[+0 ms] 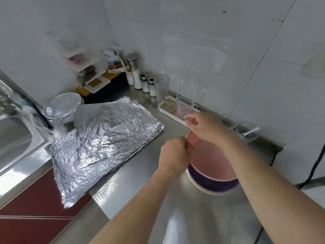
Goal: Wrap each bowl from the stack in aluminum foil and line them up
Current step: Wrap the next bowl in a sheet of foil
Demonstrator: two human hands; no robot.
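In the head view, the stack of bowls (pixel 213 184) stood on the steel worktop (pixel 140 176) at the near right, with the pink bowl (pixel 211 161) on top, a purple bowl under it and a pale one at the bottom. The left hand (pixel 173 153) was curled round the pink bowl's left rim and gripped it. The right hand (pixel 205 128) reached over the bowl's far rim with its fingers bent together. The hand's own back hid the contact, so I could not tell whether it held the rim or only hovered there.

The pile of foil sheets (pixel 105 138) lay flat directly left of the stack, apart from it, with bare worktop between. Its long axis ran from the near left to the far right. The pink bowl would therefore have to travel left, and the left hand was the nearer one to the foil and already on that side of the rim. One wrapped bowl (pixel 63 107) sat beyond the foil at the far left, just beside the sink (pixel 15 140). By my judgement the next lift was of the pink bowl, off the stack and onto the top sheet.
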